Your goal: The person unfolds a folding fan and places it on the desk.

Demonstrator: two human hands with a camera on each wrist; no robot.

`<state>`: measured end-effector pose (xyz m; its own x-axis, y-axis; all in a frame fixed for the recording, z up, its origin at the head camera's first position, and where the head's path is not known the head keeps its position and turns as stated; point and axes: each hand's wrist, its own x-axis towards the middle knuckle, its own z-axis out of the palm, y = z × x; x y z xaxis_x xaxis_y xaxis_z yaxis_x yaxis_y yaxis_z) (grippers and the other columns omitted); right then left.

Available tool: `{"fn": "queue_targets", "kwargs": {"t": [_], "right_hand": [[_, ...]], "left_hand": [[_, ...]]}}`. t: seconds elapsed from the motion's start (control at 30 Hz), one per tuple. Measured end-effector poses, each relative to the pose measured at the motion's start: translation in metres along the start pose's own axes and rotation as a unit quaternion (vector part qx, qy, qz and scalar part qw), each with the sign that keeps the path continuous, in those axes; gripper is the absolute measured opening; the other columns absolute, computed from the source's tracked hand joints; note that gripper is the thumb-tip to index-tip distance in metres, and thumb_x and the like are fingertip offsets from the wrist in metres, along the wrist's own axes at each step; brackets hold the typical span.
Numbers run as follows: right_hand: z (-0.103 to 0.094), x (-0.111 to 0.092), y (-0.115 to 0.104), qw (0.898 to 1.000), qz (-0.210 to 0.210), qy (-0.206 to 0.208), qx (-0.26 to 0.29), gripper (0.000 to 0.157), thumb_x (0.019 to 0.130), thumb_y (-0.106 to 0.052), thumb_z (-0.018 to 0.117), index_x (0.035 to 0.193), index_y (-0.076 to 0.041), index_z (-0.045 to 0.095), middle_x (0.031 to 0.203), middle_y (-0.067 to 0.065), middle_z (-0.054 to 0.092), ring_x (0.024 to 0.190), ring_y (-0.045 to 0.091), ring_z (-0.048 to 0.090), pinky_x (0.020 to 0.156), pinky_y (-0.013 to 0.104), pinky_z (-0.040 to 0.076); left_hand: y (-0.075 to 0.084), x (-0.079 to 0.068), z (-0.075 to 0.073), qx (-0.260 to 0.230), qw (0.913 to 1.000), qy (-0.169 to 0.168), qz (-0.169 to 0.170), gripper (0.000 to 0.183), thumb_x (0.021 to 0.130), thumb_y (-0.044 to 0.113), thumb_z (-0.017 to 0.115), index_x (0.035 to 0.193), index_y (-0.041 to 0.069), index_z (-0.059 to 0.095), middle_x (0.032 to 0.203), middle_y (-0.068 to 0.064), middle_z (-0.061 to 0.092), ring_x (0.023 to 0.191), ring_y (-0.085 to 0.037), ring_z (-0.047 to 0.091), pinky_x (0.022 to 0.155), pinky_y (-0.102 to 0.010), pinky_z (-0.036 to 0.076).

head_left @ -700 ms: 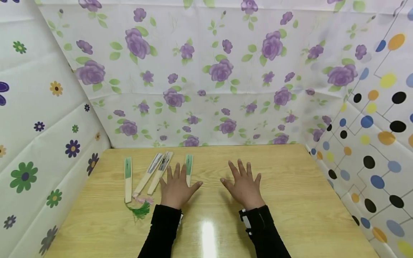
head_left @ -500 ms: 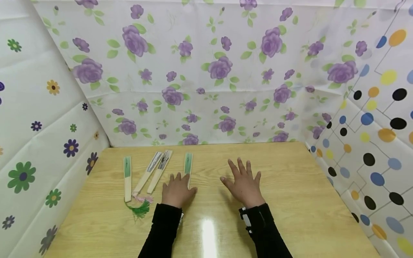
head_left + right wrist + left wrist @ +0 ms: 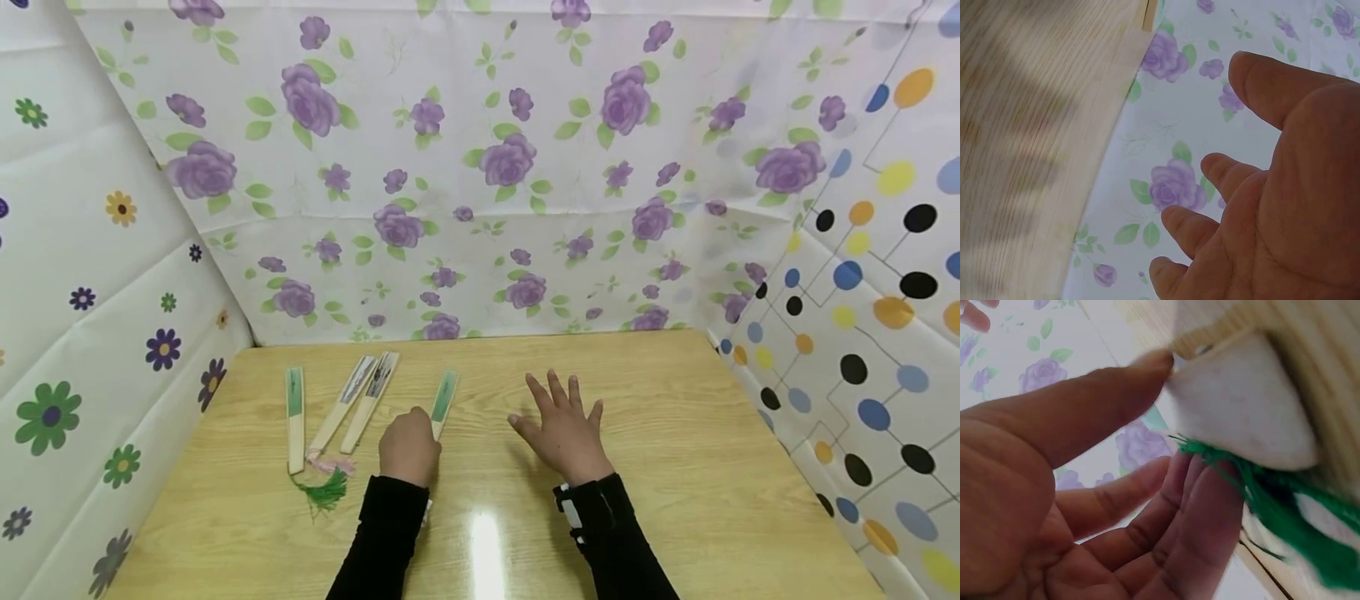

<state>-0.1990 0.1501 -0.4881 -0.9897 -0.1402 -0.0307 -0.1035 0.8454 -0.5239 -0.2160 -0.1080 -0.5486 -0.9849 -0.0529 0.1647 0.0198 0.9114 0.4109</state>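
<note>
My left hand (image 3: 408, 447) pinches the lower end of a folded hand fan (image 3: 444, 399), pale wood below and green above, which slants up to the right over the table. In the left wrist view, the thumb presses one edge of the fan's pale rounded end (image 3: 1244, 403), fingers curl on the other side, and a green tassel (image 3: 1300, 525) hangs by the fingertips. My right hand (image 3: 566, 437) hovers palm down at the right with spread fingers and holds nothing; its palm also shows in the right wrist view.
Left of my left hand lie more folded fans: a green-topped one (image 3: 296, 421) with a green tassel (image 3: 326, 490), and two dark-patterned ones (image 3: 342, 406) side by side near a pink tassel (image 3: 333, 465). Patterned cloth (image 3: 502, 200) walls the wooden table (image 3: 675, 517) at back and sides.
My left hand has drawn back slightly, and its spread fingers have curled and taken hold of the right-hand green fan, which now tilts to the right. My right hand stays nearly still.
</note>
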Motion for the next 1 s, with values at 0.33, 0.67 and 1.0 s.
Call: {"fn": "queue_targets", "kwargs": {"t": [0.33, 0.67, 1.0], "right_hand": [[0.003, 0.001, -0.004, 1.000, 0.003, -0.002, -0.004, 0.078, 0.116, -0.048, 0.066, 0.182, -0.023, 0.031, 0.191, 0.021, 0.019, 0.178, 0.050, 0.001, 0.141, 0.085, -0.006], [0.002, 0.001, -0.004, 1.000, -0.017, 0.014, -0.005, 0.079, 0.116, -0.052, 0.066, 0.181, -0.022, 0.033, 0.190, 0.022, 0.021, 0.179, 0.050, 0.005, 0.141, 0.086, 0.001], [-0.001, 0.009, -0.012, 0.990, -0.020, 0.011, 0.141, 0.080, 0.118, -0.058, 0.057, 0.178, -0.010, 0.037, 0.185, 0.024, 0.034, 0.176, 0.048, 0.025, 0.141, 0.078, 0.029]], "left_hand": [[0.021, -0.014, -0.035, 0.012, 0.9960, -0.076, -0.046, 0.029, 0.094, 0.022, 0.096, 0.081, 0.002, 0.080, 0.069, -0.013, 0.071, 0.058, -0.028, 0.068, 0.051, -0.042, 0.061], [-0.002, -0.002, -0.018, 0.022, 0.9920, 0.119, 0.035, 0.034, 0.094, 0.031, 0.095, 0.084, 0.001, 0.083, 0.097, -0.023, 0.069, 0.091, -0.041, 0.056, 0.080, -0.054, 0.053], [0.038, -0.009, -0.049, -0.301, 0.9502, -0.080, 0.005, 0.023, 0.112, 0.023, 0.075, 0.105, 0.002, 0.080, 0.080, -0.013, 0.069, 0.064, -0.015, 0.044, 0.063, -0.028, 0.035]]}}
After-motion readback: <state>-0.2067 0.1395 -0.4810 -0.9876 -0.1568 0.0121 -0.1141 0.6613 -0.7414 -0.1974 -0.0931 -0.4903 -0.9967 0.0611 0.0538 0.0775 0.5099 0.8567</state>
